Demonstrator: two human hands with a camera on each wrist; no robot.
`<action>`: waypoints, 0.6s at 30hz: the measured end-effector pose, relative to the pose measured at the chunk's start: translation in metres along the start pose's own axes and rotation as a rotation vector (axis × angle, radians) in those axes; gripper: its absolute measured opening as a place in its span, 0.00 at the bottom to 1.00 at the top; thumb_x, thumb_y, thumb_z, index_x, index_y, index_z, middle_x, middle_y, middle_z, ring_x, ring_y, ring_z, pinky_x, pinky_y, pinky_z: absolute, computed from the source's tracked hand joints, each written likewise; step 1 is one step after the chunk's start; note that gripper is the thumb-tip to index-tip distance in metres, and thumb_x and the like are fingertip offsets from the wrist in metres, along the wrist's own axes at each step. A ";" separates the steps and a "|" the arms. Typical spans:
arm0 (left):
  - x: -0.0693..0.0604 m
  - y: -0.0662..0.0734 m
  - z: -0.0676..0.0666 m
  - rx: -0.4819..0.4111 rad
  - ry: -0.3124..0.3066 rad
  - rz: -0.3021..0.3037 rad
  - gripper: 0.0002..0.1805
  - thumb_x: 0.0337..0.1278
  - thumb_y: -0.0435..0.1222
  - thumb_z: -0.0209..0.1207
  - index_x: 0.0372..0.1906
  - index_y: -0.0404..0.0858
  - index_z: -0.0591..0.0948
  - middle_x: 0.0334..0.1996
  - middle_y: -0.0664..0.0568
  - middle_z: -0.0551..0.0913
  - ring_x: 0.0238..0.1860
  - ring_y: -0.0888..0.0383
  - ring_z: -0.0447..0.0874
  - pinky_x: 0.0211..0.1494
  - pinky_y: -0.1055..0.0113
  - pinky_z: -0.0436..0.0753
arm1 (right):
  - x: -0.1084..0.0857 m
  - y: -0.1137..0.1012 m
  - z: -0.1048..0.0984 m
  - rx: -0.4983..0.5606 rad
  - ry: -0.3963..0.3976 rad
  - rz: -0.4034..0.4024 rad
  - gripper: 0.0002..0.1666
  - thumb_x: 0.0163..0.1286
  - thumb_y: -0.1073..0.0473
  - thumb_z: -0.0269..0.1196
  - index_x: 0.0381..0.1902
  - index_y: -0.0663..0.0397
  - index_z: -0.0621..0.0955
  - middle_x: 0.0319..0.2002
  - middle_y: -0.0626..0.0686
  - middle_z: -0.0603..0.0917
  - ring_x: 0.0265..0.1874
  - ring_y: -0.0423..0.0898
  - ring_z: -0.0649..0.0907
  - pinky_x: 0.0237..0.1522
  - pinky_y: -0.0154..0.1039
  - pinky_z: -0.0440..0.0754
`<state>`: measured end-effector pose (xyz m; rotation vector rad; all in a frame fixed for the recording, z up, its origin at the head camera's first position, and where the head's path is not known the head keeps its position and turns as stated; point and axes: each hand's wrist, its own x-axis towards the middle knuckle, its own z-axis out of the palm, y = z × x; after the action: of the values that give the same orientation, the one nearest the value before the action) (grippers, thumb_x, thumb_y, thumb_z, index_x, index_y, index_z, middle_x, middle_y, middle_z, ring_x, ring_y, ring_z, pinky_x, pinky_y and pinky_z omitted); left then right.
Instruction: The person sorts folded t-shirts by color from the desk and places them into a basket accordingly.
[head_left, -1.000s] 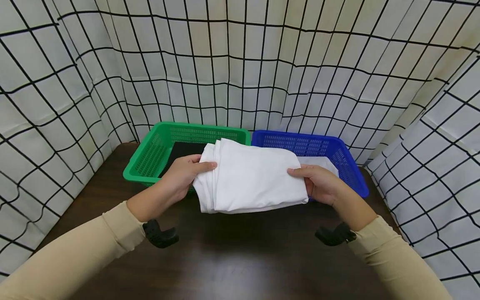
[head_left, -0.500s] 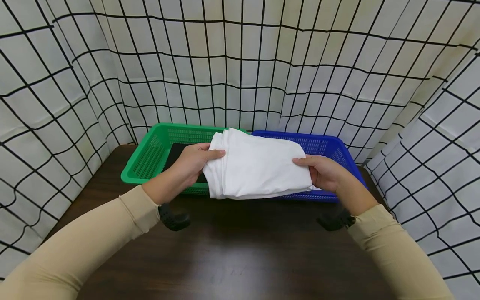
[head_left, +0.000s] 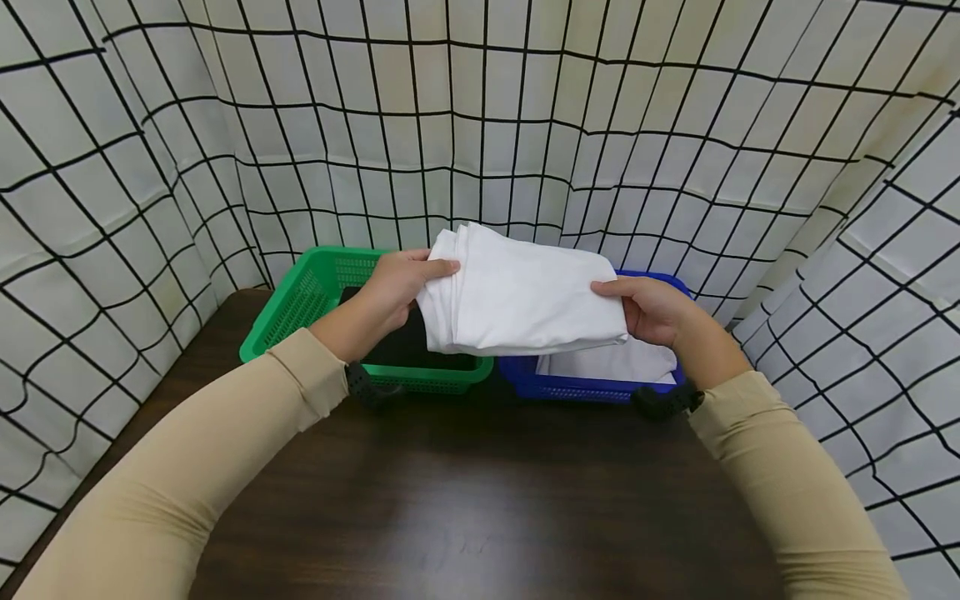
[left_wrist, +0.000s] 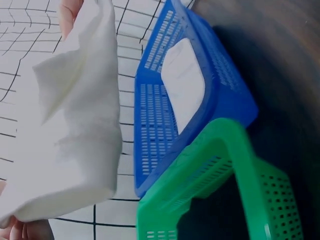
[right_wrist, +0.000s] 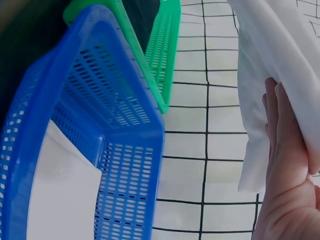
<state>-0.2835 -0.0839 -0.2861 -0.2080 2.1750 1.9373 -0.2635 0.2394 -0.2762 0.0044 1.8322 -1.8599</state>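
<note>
A folded white cloth (head_left: 528, 292) is held up in the air between both hands, above the two baskets. My left hand (head_left: 393, 287) pinches its left edge, thumb on top. The right hand (head_left: 648, 308) grips the opposite edge, with the thumb on top and the fingers underneath in the right wrist view. Below the cloth stands a blue basket (right_wrist: 127, 175) with another folded white cloth (head_left: 611, 362) lying in it. Beside it on the left is a green basket (head_left: 288, 312), holding something black and flat (head_left: 420, 337). The raised cloth hides parts of both baskets.
Both baskets stand side by side at the back of a dark brown table (head_left: 465, 500). White walls with a black grid pattern (head_left: 360, 125) enclose the table at the back and on both sides. A black wrist strap mount (head_left: 663, 402) shows under the right wrist.
Both hands have lifted the folded white cloth higher and farther from me, slightly to the right. More of the white cloth in the blue basket now shows beneath it.
</note>
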 end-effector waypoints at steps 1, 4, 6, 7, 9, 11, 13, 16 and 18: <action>0.001 0.002 0.000 0.001 0.000 0.004 0.28 0.65 0.41 0.63 0.69 0.42 0.74 0.62 0.45 0.79 0.54 0.54 0.81 0.61 0.61 0.81 | 0.000 -0.002 -0.001 0.004 0.000 -0.002 0.15 0.79 0.58 0.52 0.60 0.54 0.68 0.38 0.43 0.88 0.36 0.39 0.89 0.39 0.34 0.88; 0.005 0.007 0.001 -0.003 -0.003 0.011 0.29 0.65 0.41 0.63 0.69 0.42 0.74 0.63 0.46 0.79 0.55 0.54 0.81 0.61 0.60 0.81 | 0.000 -0.006 -0.001 0.012 0.018 -0.003 0.14 0.79 0.59 0.51 0.58 0.53 0.69 0.36 0.43 0.88 0.35 0.38 0.89 0.38 0.34 0.88; 0.007 0.011 0.002 0.005 -0.002 0.009 0.29 0.65 0.42 0.63 0.69 0.42 0.74 0.63 0.46 0.79 0.55 0.54 0.81 0.60 0.60 0.81 | 0.000 -0.009 -0.001 0.016 0.031 -0.001 0.13 0.79 0.59 0.52 0.57 0.52 0.69 0.36 0.43 0.88 0.35 0.38 0.89 0.38 0.34 0.88; 0.008 0.012 0.002 0.006 -0.001 0.007 0.29 0.65 0.42 0.63 0.69 0.43 0.74 0.62 0.47 0.79 0.55 0.54 0.81 0.60 0.61 0.81 | 0.000 -0.011 -0.001 0.014 0.032 -0.003 0.13 0.79 0.59 0.52 0.57 0.52 0.69 0.36 0.42 0.88 0.35 0.38 0.89 0.38 0.34 0.88; 0.011 0.015 0.003 0.010 0.005 0.000 0.29 0.65 0.42 0.63 0.69 0.43 0.74 0.62 0.47 0.80 0.54 0.55 0.81 0.58 0.62 0.82 | 0.000 -0.014 -0.001 0.022 0.035 -0.007 0.13 0.78 0.59 0.53 0.57 0.52 0.70 0.36 0.42 0.88 0.35 0.38 0.89 0.38 0.33 0.87; 0.014 0.019 0.004 0.012 0.011 -0.003 0.28 0.64 0.42 0.64 0.68 0.44 0.75 0.61 0.48 0.81 0.52 0.56 0.82 0.56 0.63 0.82 | 0.001 -0.017 -0.002 0.031 0.040 -0.010 0.13 0.78 0.59 0.53 0.57 0.52 0.70 0.36 0.43 0.88 0.35 0.38 0.89 0.38 0.34 0.87; 0.017 0.023 0.006 0.011 0.011 -0.003 0.28 0.64 0.42 0.64 0.68 0.44 0.75 0.60 0.48 0.81 0.50 0.57 0.82 0.54 0.64 0.83 | 0.001 -0.020 -0.003 0.037 0.043 -0.013 0.14 0.78 0.58 0.53 0.58 0.53 0.69 0.36 0.43 0.88 0.35 0.38 0.88 0.38 0.34 0.87; 0.020 0.029 0.010 -0.006 0.008 -0.003 0.27 0.63 0.41 0.65 0.67 0.44 0.76 0.59 0.48 0.82 0.48 0.57 0.83 0.53 0.65 0.83 | 0.001 -0.023 -0.007 0.058 0.056 -0.011 0.14 0.78 0.59 0.54 0.57 0.53 0.69 0.35 0.44 0.88 0.34 0.39 0.89 0.37 0.35 0.87; 0.021 0.034 0.013 -0.018 0.002 -0.003 0.27 0.63 0.41 0.65 0.67 0.44 0.76 0.59 0.48 0.82 0.48 0.56 0.83 0.54 0.64 0.84 | 0.001 -0.024 -0.010 0.077 0.058 -0.011 0.13 0.78 0.59 0.53 0.56 0.53 0.70 0.35 0.44 0.88 0.33 0.39 0.89 0.36 0.35 0.87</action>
<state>-0.3114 -0.0661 -0.2606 -0.2161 2.1577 1.9564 -0.2768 0.2470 -0.2547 0.0764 1.8016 -1.9560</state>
